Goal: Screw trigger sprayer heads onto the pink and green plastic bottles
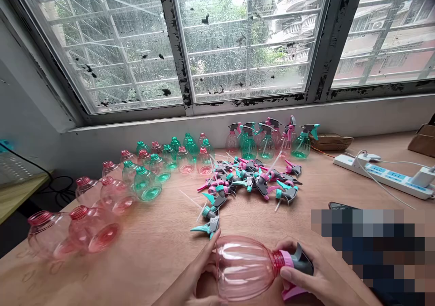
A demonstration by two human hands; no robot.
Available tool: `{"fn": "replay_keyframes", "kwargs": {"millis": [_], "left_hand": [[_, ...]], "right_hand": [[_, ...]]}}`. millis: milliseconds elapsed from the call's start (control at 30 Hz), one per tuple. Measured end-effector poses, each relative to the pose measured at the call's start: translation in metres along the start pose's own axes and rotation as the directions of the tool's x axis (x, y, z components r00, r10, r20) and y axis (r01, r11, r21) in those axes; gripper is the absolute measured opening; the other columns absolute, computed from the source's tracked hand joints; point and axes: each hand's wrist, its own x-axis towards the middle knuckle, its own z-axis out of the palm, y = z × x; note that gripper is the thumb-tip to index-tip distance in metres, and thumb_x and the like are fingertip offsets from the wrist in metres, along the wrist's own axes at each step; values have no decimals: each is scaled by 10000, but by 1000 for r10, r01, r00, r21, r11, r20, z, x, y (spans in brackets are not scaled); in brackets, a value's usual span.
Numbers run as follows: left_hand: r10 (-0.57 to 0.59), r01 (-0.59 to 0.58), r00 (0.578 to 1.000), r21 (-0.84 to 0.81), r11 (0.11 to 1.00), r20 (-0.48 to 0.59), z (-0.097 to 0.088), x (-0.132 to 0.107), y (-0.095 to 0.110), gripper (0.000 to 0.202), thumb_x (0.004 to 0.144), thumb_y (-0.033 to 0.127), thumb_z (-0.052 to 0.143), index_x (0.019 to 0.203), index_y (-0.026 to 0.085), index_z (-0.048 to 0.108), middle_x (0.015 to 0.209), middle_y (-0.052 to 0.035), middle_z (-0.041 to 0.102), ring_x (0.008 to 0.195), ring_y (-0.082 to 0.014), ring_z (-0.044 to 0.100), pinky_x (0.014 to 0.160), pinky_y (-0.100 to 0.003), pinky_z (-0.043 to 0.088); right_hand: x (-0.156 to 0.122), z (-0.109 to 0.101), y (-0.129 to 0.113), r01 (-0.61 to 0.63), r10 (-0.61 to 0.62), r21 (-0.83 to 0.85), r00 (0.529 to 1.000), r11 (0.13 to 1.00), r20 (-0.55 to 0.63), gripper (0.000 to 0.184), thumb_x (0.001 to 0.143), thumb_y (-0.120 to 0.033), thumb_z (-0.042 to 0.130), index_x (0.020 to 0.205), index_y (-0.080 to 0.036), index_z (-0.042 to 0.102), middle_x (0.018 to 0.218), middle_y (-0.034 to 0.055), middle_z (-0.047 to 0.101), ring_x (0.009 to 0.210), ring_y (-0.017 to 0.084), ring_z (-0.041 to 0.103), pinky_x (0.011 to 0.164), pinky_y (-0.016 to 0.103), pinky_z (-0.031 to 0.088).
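A clear pink bottle (246, 267) lies on its side above the front of the table, its neck pointing right. My left hand (200, 269) is wrapped around its base end. At the neck, my right hand (312, 269) grips a spray head (301, 260) with a pink collar, grey body and pink trigger. The collar sits on the bottle's red neck; whether it is fully screwed down I cannot tell. Just beyond my left hand lies a loose turquoise and grey spray head (209, 226).
A pile of spray heads (249, 177) covers the table's middle. Uncapped pink and green bottles (147, 183) stand at left. Bottles with spray heads (267, 143) line the wall beside a brown package (331, 141). A power strip (384, 177) and a phone (341, 206) lie at right.
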Motion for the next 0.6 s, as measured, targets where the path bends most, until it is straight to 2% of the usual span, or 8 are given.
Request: {"fn": "replay_keyframes", "kwargs": {"millis": [133,300,433,600], "left_hand": [[20,-21,1000,55,998,17,1,1,3,912,927,319,768,1662,369,231,1520,-63,605,1469,-312,478,1253,-384,365],[25,-25,999,5,1000,35,-2,0,-1,1038,815,394,883,1653,355,272,1726,-41,360,1556,-372,365,1293,-449,297],[22,-22,999,7,1000,25,-2,-1,-1,1026,800,380,898,1641,361,309,1733,-26,348,1583,-383,309,1302,-463,278],[1,-1,1000,47,999,-8,1,-2,2,981,861,293,836,1650,384,260,1759,11,281,1577,-372,322,1306,-454,286]], "right_hand": [[-1,0,1,-6,5,-30,1000,1000,-23,467,722,-559,911,949,-182,754,733,-13,721,676,186,633,661,303,498],[-1,0,1,16,-17,-55,1000,998,-21,444,696,-515,928,938,-181,764,765,-3,712,684,198,632,652,305,498],[-1,0,-1,9,-10,-78,1000,997,-21,426,705,-504,920,943,-189,760,761,-2,713,684,204,628,653,308,492],[-2,1,-3,6,-6,-87,1000,996,-2,446,742,-562,883,947,-187,756,764,7,725,698,211,637,673,325,506]]}}
